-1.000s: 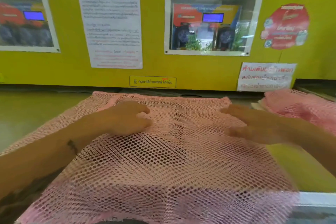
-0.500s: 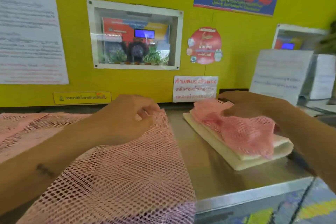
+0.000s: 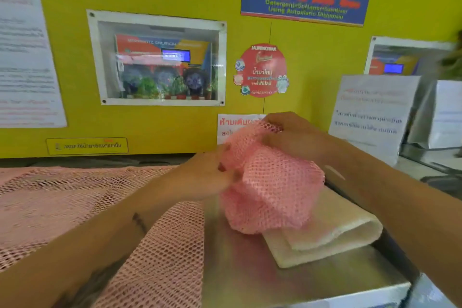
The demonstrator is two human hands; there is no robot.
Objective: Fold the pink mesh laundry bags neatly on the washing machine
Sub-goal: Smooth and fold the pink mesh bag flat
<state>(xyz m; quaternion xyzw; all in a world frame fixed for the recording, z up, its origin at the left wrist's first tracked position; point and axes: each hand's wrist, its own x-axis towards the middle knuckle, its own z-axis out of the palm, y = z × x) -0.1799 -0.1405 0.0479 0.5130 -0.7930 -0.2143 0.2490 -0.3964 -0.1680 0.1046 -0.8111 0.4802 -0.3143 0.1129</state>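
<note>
Head view: we see both hands, left [image 3: 207,177] and right [image 3: 297,140], pinching a bunched pink bag [image 3: 270,190] above the folded cloth [image 3: 335,232] at right, probably to shake it flat; another bag [image 3: 62,202] lies spread on the bench [image 3: 250,270], left.

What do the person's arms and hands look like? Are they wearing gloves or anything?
No gloves and no sleeves in view: both forearms are bare right down to the hands. The left hand has red-painted nails, and a small dark mark, like a tattoo, sits on the left forearm. More dark marking shows lower on that arm, too blurred to make out. The right hand shows no rings or watch.
</note>
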